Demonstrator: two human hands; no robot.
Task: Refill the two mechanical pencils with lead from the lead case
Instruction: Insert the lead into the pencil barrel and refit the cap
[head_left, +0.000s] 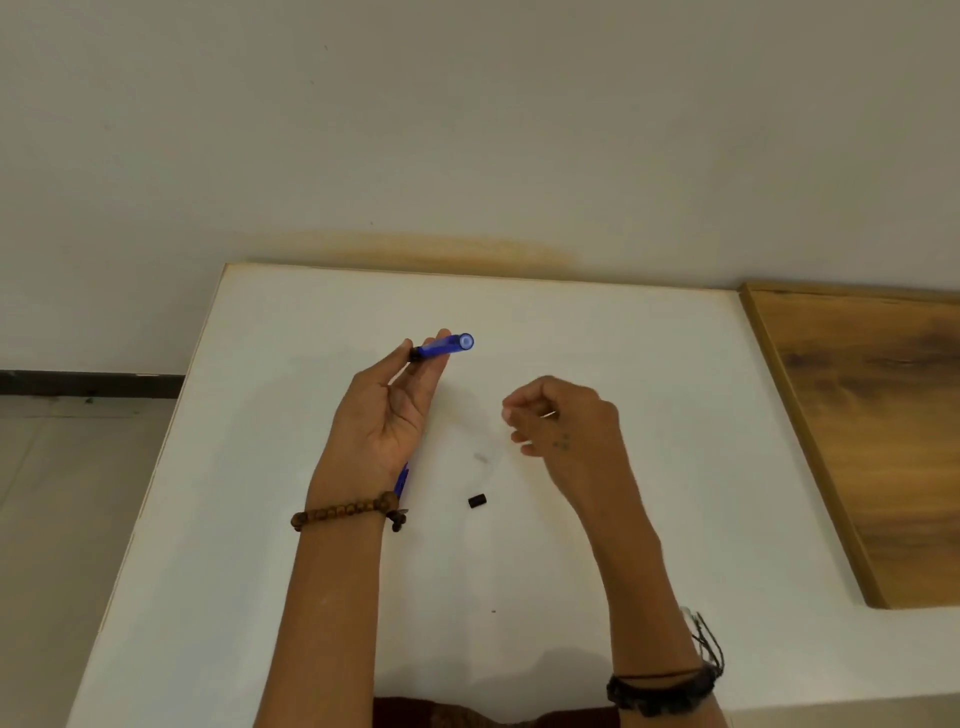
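The left hand (390, 410) pinches a blue mechanical pencil (442, 347) open end up, seemingly to receive lead. The right hand's (563, 422) curled grip may pinch lead; I cannot tell. A black cap (477, 501) lies on the tabletop (649, 374).

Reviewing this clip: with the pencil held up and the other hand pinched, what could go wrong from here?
1. The left hand holds the blue pencil only at the fingertips, open end up; it could slip or tip.
2. The right hand looks pinched, perhaps on a lead too thin to see; it may snap or drop.
3. The small black cap lies loose on the table between the forearms and could be knocked away.
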